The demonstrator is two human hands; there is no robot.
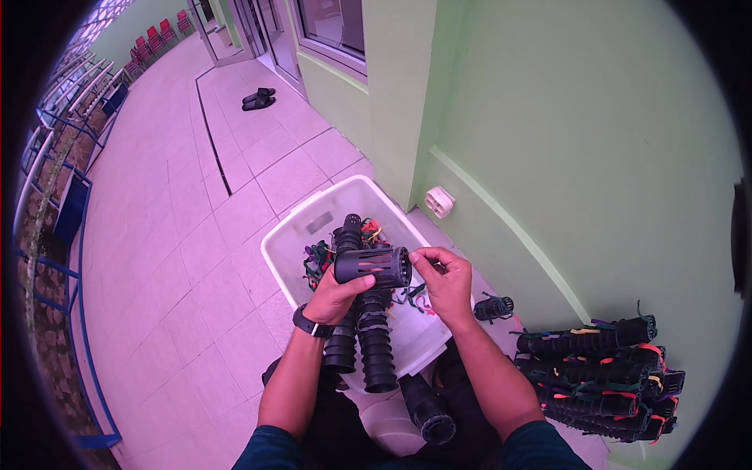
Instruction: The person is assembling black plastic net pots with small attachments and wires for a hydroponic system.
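The black slotted cup (373, 267) is lying on its side in the air above the white bin (333, 202), with its perforated end pointing to the right. The step in hand seems to be fine finger work at this end. For doing it well, one hand should be holding the body steady, without squeezing the slotted wall, while the other is working only with the fingertips, not pulling the cup out of line.

The left hand (339, 294) is grasping the cup from below and from the near side, its thumb lying along the wall. The right hand (445, 282) is bending its fingers, and the thumb and forefinger are coming close together at the perforated end. I cannot tell if they are pinching the rim, a thin strip, or nothing.

Under the cup, stacks of ribbed black cups (377, 345) are lying across the bin, and coloured strips (317, 262) are resting in it. Farther out, on the right, a pile of black cups with strips (603, 376) is lying on the floor near the wall.
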